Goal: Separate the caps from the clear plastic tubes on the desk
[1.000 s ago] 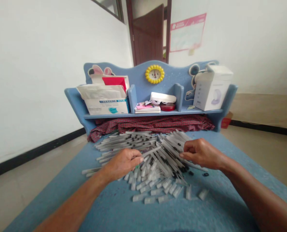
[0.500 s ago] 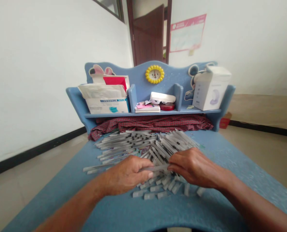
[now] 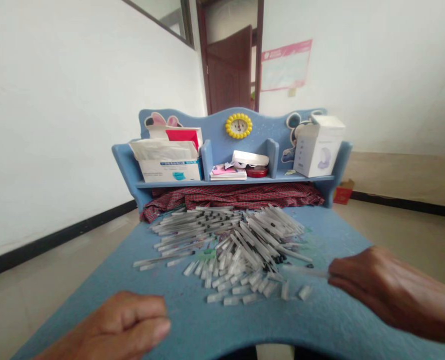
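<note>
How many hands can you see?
2: the left hand, curled over the blue table at lower left, and the right hand, at the right, holding a blurry clear stick.

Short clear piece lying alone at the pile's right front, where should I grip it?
Probably best pinched by its long sides: the short clear piece lies flat, with blue tabletop showing all around. Come from above with the right hand, the nearer one, once it releases its blurred clear tube.
</note>
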Demonstrator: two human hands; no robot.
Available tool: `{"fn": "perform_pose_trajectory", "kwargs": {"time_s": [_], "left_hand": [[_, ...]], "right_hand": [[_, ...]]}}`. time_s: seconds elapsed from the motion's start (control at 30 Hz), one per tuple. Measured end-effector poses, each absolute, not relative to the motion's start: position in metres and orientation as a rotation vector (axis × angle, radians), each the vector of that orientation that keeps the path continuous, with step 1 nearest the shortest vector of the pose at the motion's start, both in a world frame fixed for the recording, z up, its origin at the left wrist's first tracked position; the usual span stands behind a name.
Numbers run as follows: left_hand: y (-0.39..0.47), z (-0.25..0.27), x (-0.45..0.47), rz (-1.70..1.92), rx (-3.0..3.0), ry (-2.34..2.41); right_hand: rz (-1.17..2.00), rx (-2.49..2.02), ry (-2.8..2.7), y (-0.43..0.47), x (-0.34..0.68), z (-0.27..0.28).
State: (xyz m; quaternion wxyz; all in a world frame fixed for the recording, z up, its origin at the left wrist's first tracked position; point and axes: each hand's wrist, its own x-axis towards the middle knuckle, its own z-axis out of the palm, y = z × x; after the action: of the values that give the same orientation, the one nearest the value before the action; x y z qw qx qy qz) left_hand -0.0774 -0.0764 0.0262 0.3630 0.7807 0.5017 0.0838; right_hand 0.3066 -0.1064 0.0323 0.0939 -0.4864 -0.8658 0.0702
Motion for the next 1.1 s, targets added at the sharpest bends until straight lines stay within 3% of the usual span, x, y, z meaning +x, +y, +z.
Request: {"fn": "perform_pose_trajectory", "kwargs": {"time_s": [0.13, 0.27, 0.5, 0.77, 0.97, 1.1], "left_hand": [[-0.074, 0.015, -0.067, 0.144, 2.245, 1.372], [-0.067, 0.004, -0.001, 0.038, 2.642, 1.213], [-0.048, -0.012, 0.048, -0.016, 2.938, 1.246], [-0.043, -0.013, 0.031, 0.01, 2.889, 1.347], [-0.011, 0.011, -0.036, -0.222, 2.748, 1.829], [0.005, 0.014, -0.073, -0.327, 2.711, 1.892]], "right_hand": [[0.099, -1.743, -2.343, -0.085, 0.325, 0.016], [-0.204, -1.926, -2.354, -0.046, 0.279, 0.014], [-0.329, -1.949, -2.311, 0.007, 0.232, 0.004], [-0.358, -1.953, -2.281, 0.007, 0.244, -0.011], [-0.333, -1.871, -2.137, 0.009, 0.257, -0.015], [-0.336, -1.795, -2.089, 0.011, 0.262, -0.022]]}}
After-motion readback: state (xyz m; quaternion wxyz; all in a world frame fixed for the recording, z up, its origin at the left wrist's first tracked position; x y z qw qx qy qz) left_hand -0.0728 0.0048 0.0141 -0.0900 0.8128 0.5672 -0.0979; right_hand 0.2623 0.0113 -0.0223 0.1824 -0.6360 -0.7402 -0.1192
